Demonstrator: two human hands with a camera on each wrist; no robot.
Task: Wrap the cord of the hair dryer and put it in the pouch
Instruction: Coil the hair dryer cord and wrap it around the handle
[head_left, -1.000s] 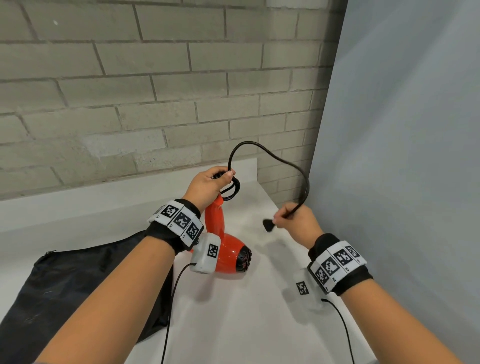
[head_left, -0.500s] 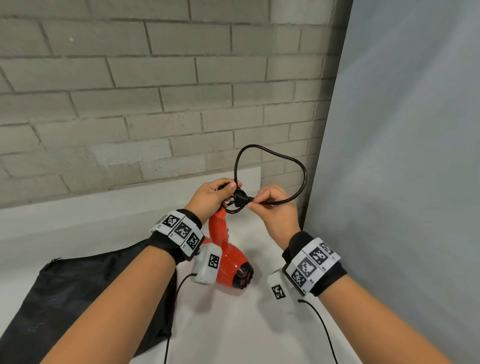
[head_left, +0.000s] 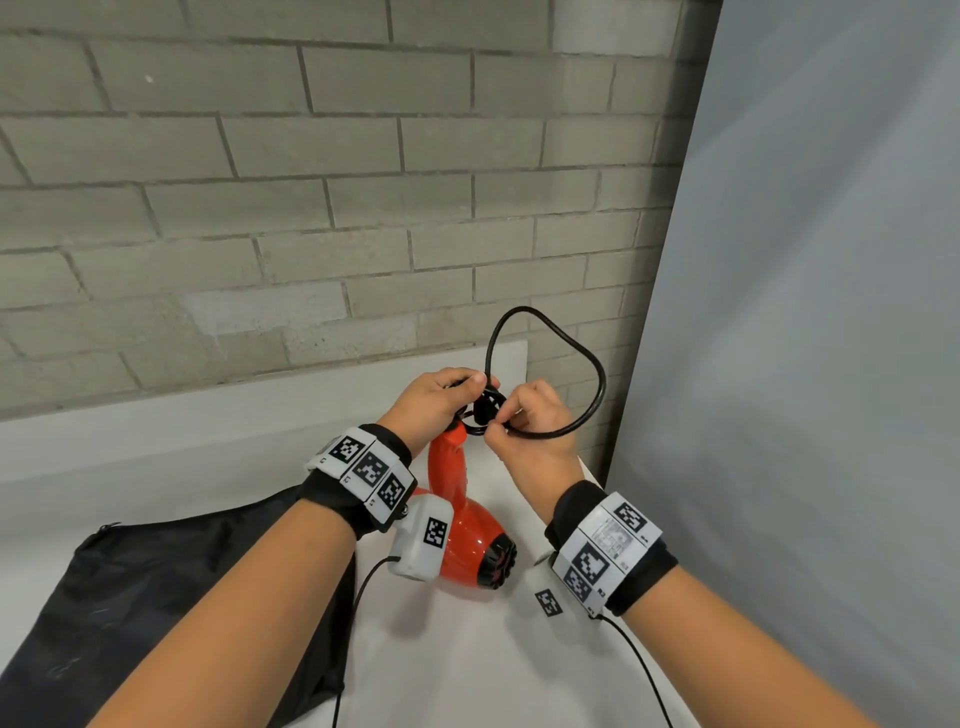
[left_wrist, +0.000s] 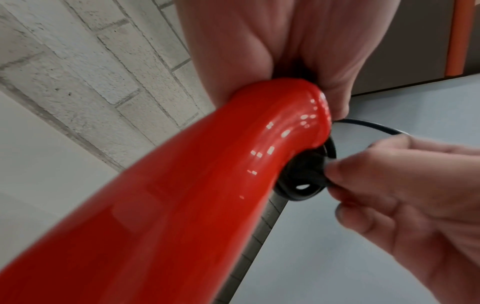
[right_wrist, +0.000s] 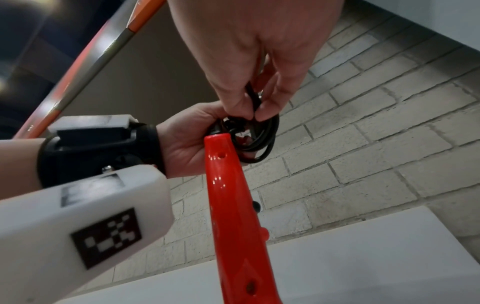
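Left hand (head_left: 434, 402) clamped on hair dryer (head_left: 470, 525) handle top plus coiled cord (head_left: 561, 364). Right hand (head_left: 535, 431) pinching cord beside coil. Pouch (head_left: 156, 597) left of dryer on table (head_left: 467, 665). Brick wall (head_left: 311, 208) behind.

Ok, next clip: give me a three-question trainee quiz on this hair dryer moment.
1. True or false: the red hair dryer is already inside the black pouch.
2. Which of the hands pinches the cord near the coils at the handle's end?
A) left hand
B) right hand
C) neither
3. Fill in: a free loop of cord arches above the hands, in front of the ____ wall.

Key:
1. False; it stands on the white table beside the pouch, handle up.
2. B; the left hand grips the handle's end with the coils.
3. Brick.
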